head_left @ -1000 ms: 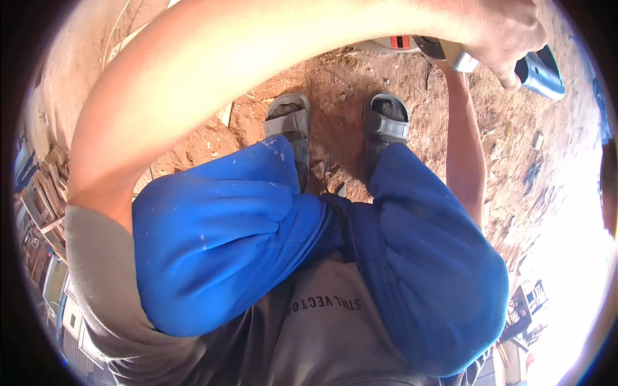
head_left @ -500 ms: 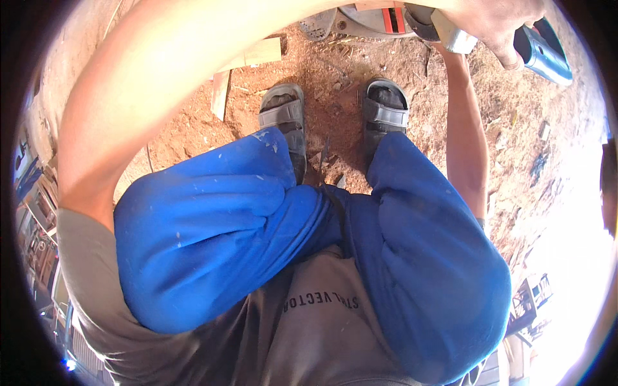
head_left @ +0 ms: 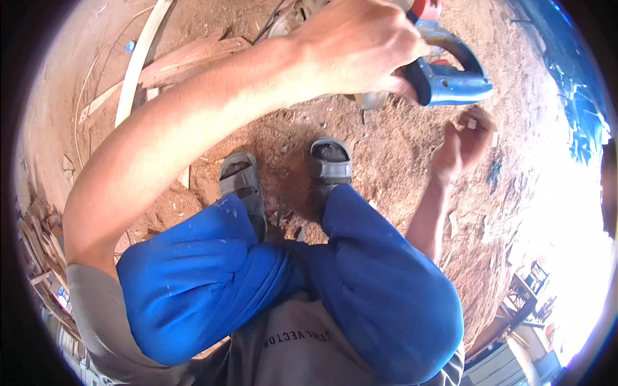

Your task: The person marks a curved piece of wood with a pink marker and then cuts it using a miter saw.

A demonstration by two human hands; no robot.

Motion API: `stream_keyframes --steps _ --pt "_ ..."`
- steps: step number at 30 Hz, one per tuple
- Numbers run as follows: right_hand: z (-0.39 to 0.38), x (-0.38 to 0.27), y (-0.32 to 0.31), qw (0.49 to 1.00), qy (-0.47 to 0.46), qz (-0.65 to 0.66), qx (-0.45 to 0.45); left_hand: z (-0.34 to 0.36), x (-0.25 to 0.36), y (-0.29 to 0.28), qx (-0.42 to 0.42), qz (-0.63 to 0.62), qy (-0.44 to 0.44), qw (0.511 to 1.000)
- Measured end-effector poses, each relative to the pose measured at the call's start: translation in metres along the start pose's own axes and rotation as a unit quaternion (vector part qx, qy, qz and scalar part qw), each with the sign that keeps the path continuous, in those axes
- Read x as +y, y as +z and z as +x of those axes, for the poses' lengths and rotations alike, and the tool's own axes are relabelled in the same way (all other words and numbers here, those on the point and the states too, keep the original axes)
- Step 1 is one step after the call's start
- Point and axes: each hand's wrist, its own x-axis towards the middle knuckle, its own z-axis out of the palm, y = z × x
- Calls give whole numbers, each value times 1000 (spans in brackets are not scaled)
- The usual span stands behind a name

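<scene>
My left arm reaches across the top of the head view. My left hand [head_left: 367, 48] is closed around the blue looped handle [head_left: 457, 90] of a power tool that looks like a saw; the fingertips are hidden behind it. A red part [head_left: 426, 9] shows above the handle, and my own hand and forearm cover most of the tool's body. My right hand [head_left: 465, 145] is raised off the ground just below the handle and apart from it. Its curled fingers, slightly blurred, hold what looks like a small pale wooden block [head_left: 472, 124].
Reddish ground [head_left: 399, 154] with sawdust and chips surrounds my sandalled feet [head_left: 331, 161]. A long pale wood strip [head_left: 136, 71] and rough boards [head_left: 193, 59] lie at the left. Blue sheeting [head_left: 560, 58] is at the far right, and a wooden frame [head_left: 524, 293] stands lower right.
My right hand has come away from the tool, back toward me, with a small pale block. My left hand stays on the blue handle. The view has shifted, showing more ground ahead.
</scene>
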Motion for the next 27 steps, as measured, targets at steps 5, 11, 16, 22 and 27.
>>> stream_keyframes --steps 5,11,16,22,27 --pt "101 -98 21 850 -161 -284 -414 3 -12 -2 -51 -25 -19 998" --pt "118 -61 46 783 -163 -248 -547 -25 -38 -29 -3 23 16 1000" --pt "127 -76 34 764 -65 -294 -571 -84 -45 -68 28 -69 -132 989" --pt "118 -67 39 784 -66 -298 -540 -251 -8 -31 33 -208 -330 920" --pt "107 -77 42 813 -46 -302 -496 -306 41 43 1 -195 -412 890"
